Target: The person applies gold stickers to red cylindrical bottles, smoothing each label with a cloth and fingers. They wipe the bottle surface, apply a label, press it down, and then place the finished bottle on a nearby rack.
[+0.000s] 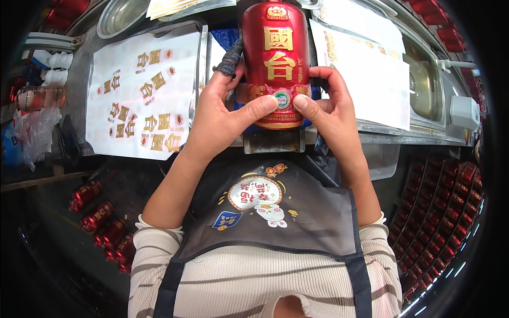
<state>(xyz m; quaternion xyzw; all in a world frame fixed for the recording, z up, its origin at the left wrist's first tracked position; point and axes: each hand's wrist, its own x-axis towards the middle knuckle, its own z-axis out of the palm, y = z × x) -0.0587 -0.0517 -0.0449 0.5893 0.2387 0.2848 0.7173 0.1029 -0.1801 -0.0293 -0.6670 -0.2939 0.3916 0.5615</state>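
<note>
A glossy red bottle [275, 40] with raised gold characters lies before me at the bench's front edge, its base toward me. My left hand [225, 108] grips its left side, the thumb pressed on a round green-and-white emblem [281, 99] near the base. A dark covering [229, 59] wraps one finger of that hand. From the other side my right hand [331, 106] grips the bottle, its thumb on the emblem's right edge. Blue cloth [226, 37] shows under and beside the bottle. The fingers behind the bottle are partly hidden.
To the left lies a white sheet with gold character decals [132, 127]; to the right, paler sheets [371, 85]. Metal bowls [123, 18] and a basin [427, 85] stand farther back. Many red bottles line the lower right [435, 212], with several at lower left [108, 228].
</note>
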